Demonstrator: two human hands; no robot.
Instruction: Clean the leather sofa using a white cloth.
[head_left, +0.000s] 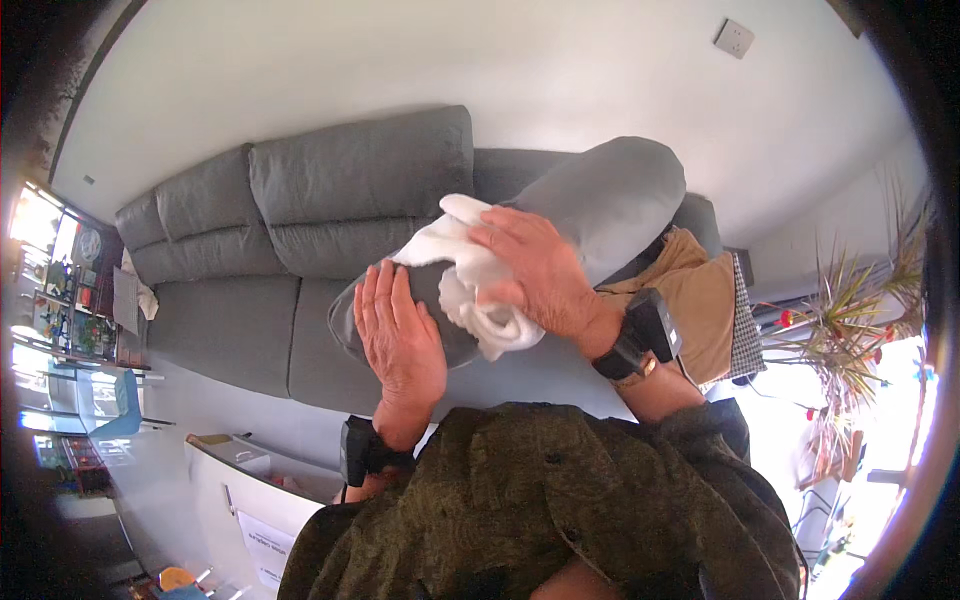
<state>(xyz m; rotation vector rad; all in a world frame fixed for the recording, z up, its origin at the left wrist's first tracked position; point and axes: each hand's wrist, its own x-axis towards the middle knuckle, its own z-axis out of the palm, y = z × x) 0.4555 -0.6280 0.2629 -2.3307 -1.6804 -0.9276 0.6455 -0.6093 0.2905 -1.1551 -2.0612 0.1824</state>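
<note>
A crumpled white cloth (469, 251) lies on top of a long grey upholstered cushion (607, 191), which stretches diagonally across the sofa. My right hand (536, 270) grips this cloth near the cushion's middle, its fingers on the fabric and part of the cloth bunched below the palm. Flat against the near left end of the cushion rests my left hand (401, 326), fingers stretched out and nothing in its grasp. Both wrists wear black strapped devices. The cloth and my hands hide part of the cushion's surface.
Behind the cushion runs a grey sofa (225, 330) against a white wall. A brown cloth (694, 307) drapes the sofa's right end, with a spiky plant (847, 322) beyond. At lower left stands a white cabinet (214, 480) with things on top.
</note>
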